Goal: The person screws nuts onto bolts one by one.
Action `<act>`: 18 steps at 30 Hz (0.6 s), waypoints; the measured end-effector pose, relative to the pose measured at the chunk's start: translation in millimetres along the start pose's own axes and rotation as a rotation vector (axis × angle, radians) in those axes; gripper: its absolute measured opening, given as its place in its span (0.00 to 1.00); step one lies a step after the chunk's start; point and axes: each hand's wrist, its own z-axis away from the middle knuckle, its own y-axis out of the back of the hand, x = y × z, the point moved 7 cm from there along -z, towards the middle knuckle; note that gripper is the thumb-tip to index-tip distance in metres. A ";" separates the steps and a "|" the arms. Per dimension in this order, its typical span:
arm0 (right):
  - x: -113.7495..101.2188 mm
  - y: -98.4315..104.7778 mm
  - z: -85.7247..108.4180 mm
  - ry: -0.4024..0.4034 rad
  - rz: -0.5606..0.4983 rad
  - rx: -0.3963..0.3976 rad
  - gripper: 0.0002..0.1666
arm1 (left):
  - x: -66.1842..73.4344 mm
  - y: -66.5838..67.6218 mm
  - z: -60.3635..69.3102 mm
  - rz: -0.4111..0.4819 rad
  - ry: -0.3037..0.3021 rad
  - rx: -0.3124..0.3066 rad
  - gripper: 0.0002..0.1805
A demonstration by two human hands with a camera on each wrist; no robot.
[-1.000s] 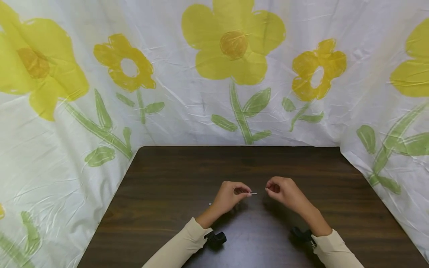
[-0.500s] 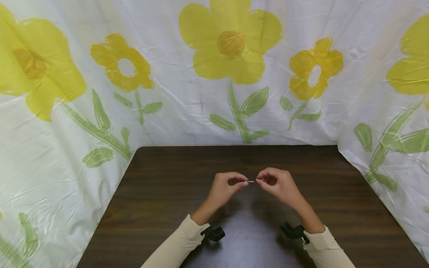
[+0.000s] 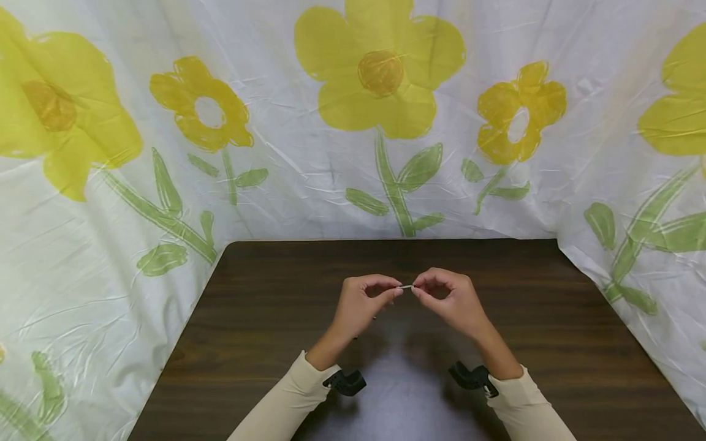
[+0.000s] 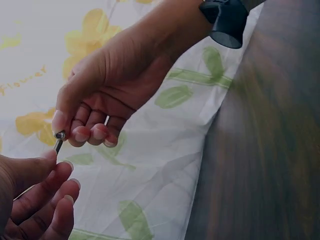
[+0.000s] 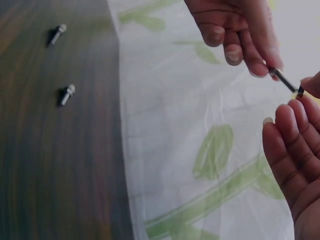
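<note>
Above the table (image 3: 259, 343), my left hand (image 3: 355, 306) pinches a small metal bolt (image 3: 406, 286) between thumb and forefinger. Its shank (image 5: 284, 80) points towards my right hand (image 3: 452, 303). The thumb and forefinger of that hand pinch a small nut (image 4: 60, 135) at the bolt's free end. Whether the nut's thread has caught cannot be seen. In the right wrist view, two more bolts, an upper bolt (image 5: 57, 35) and a lower bolt (image 5: 67, 95), lie on the table, each with what looks like a nut near one end.
A white cloth with yellow flowers (image 3: 380, 73) hangs behind the table and at both sides. Black wrist cameras, a left camera (image 3: 346, 383) and a right camera (image 3: 470, 375), sit low over the tabletop.
Both hands have risen and moved away from the body, shifting a little left. The gap between them has closed, so the nut now meets the bolt's end.
</note>
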 end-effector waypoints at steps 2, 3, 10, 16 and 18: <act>-1.0 -0.6 -1.4 0.006 -0.017 0.017 0.12 | 1.0 1.6 -0.2 0.003 0.008 0.014 0.05; -0.9 -1.0 -1.9 0.008 -0.023 0.024 0.13 | 1.0 2.2 -0.3 0.001 0.014 0.019 0.05; 0.3 -3.6 -5.5 -0.021 -0.072 0.060 0.12 | 7.9 5.8 -2.2 -0.010 0.029 0.030 0.05; 0.6 -6.3 -7.7 -0.041 -0.122 0.083 0.11 | 31.6 12.6 -3.0 0.006 0.010 0.049 0.05; -0.2 -7.5 -8.3 -0.037 -0.139 0.083 0.11 | 35.0 13.3 -2.9 0.003 0.008 0.046 0.05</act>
